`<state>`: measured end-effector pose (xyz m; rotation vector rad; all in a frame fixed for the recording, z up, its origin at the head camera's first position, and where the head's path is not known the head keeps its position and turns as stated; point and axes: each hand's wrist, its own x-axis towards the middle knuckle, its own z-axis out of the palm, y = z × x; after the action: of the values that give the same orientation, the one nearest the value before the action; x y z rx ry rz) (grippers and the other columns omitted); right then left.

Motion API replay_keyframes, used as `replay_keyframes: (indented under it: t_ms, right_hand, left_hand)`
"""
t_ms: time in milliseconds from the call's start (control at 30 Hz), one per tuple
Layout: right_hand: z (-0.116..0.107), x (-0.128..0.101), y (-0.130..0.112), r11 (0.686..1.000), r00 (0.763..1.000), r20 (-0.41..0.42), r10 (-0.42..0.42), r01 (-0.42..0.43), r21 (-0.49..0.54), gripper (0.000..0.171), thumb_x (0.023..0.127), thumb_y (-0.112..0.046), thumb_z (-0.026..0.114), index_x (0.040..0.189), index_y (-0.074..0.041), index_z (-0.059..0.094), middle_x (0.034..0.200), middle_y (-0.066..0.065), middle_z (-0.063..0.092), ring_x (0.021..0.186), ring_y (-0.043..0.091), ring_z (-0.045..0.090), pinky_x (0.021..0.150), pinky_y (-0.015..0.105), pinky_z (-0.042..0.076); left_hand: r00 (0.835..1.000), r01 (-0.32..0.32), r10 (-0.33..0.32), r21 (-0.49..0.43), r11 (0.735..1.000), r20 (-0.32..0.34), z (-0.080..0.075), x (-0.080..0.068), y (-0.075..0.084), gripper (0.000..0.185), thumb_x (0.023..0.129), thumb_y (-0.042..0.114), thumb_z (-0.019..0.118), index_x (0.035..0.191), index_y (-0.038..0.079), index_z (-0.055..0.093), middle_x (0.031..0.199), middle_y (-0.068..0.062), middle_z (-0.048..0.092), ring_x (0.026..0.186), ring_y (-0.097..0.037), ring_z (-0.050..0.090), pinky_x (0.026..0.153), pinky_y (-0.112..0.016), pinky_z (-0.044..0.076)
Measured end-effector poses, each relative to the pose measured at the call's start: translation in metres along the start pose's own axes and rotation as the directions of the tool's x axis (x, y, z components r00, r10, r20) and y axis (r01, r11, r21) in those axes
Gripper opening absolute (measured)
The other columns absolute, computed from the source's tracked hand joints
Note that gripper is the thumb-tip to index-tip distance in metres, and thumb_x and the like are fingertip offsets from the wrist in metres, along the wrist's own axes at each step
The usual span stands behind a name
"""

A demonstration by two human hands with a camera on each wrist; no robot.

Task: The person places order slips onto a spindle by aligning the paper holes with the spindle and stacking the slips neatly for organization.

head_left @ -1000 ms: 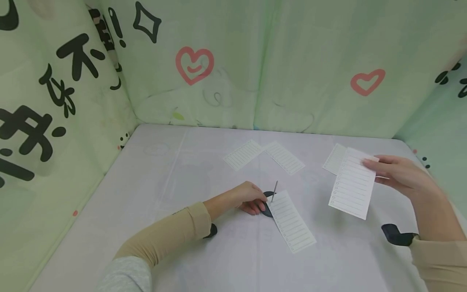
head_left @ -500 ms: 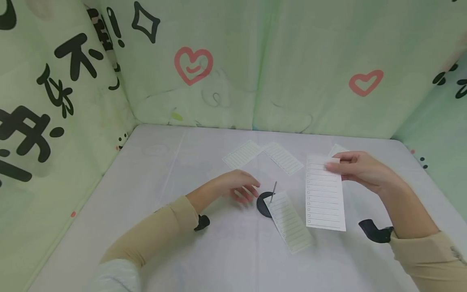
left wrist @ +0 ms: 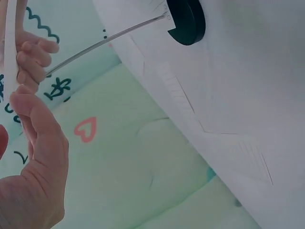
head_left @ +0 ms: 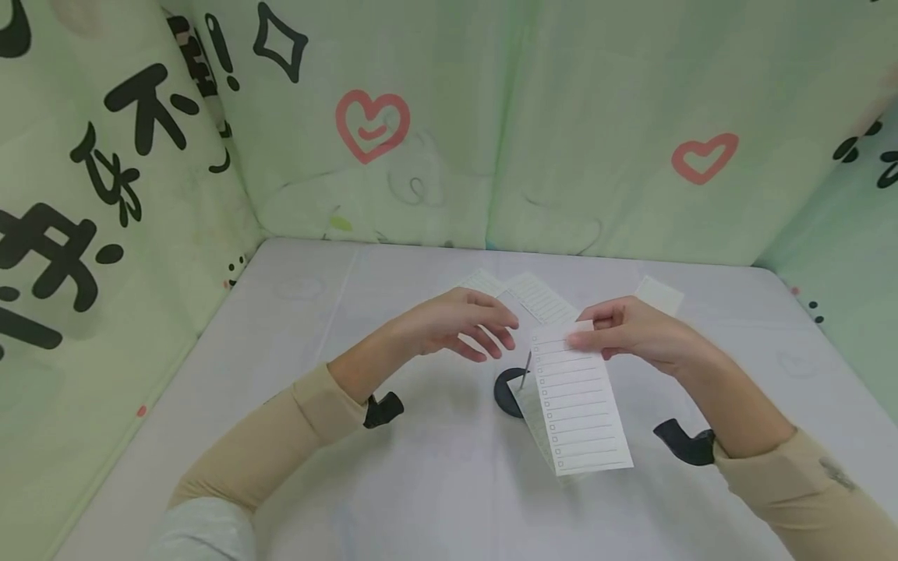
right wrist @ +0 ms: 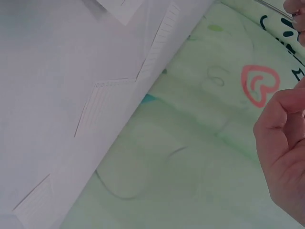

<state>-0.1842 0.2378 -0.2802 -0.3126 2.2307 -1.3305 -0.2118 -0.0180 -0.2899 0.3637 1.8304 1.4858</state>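
One lined card (head_left: 584,417): right fingers (head_left: 588,340) pinch it (left fingers (head_left: 493,313) loosely parted).

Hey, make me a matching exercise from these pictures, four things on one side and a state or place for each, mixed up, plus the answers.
1. right hand
2. left hand
3. round base
4. smiling heart

A. black, on the table
B. raised, holding nothing
C. red, on the green backdrop
D. pinching a lined sheet

Pairs: 1-D, 2-B, 3-A, 4-C
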Motion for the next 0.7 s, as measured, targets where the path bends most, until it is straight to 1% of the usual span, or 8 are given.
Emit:
replay_keyframes:
  t_ms: [167, 333, 400, 567, 700]
  right_hand:
    - [0.006, 0.005, -0.001, 1.000, 1.000, 0.020, 0.005, -0.005, 0.002, 0.029, 0.082, -0.017, 0.068, 0.099, 0.007, 0.062, 0.083, 0.007, 0.069, 0.073, 0.021, 0.065, 0.067, 0.031, 0.048]
    - [0.009, 0.009, 0.000, 1.000, 0.999, 0.039, -0.002, 0.002, 0.006, 0.032, 0.082, -0.017, 0.068, 0.101, 0.008, 0.062, 0.084, 0.008, 0.069, 0.074, 0.021, 0.065, 0.066, 0.030, 0.048]
    - [0.010, 0.009, 0.000, 1.000, 0.999, 0.040, 0.001, -0.002, 0.007, 0.033, 0.082, -0.018, 0.068, 0.102, 0.007, 0.062, 0.084, 0.008, 0.069, 0.075, 0.022, 0.065, 0.066, 0.030, 0.048]
    - [0.012, 0.010, 0.001, 1.000, 0.999, 0.044, 0.014, -0.015, 0.014, 0.032, 0.083, -0.019, 0.068, 0.101, 0.007, 0.061, 0.084, 0.008, 0.069, 0.074, 0.021, 0.065, 0.066, 0.030, 0.048]
    - [0.013, 0.006, 0.003, 0.999, 0.998, 0.065, 0.011, -0.013, 0.036, 0.037, 0.087, -0.021, 0.063, 0.109, 0.008, 0.057, 0.087, 0.008, 0.069, 0.074, 0.021, 0.065, 0.068, 0.031, 0.050]
  left_hand:
    - [1.000, -0.010, 0.009, 0.058, 0.998, 0.015, 0.007, -0.003, 0.003, 0.022, 0.087, 0.021, 0.060, 0.102, 0.005, 0.064, 0.087, -0.007, 0.067, 0.083, -0.024, 0.064, 0.072, -0.034, 0.053]
    - [1.000, -0.019, 0.018, 0.126, 0.992, 0.005, 0.013, -0.003, 0.001, 0.020, 0.086, 0.020, 0.061, 0.097, 0.004, 0.066, 0.084, -0.007, 0.066, 0.086, -0.028, 0.063, 0.069, -0.032, 0.053]
    - [1.000, -0.018, 0.019, 0.146, 0.989, -0.002, 0.014, -0.002, 0.001, 0.019, 0.086, 0.018, 0.062, 0.096, 0.004, 0.067, 0.082, -0.007, 0.066, 0.084, -0.027, 0.064, 0.068, -0.031, 0.053]
    - [1.000, -0.007, 0.011, 0.162, 0.987, -0.023, 0.017, 0.000, -0.001, 0.016, 0.086, 0.015, 0.062, 0.095, 0.002, 0.066, 0.077, -0.006, 0.065, 0.073, -0.021, 0.063, 0.067, -0.031, 0.054]
    - [0.999, -0.010, 0.017, 0.154, 0.988, -0.045, 0.018, 0.002, -0.002, 0.015, 0.086, 0.014, 0.062, 0.095, 0.003, 0.066, 0.077, -0.006, 0.066, 0.073, -0.022, 0.063, 0.068, -0.032, 0.054]
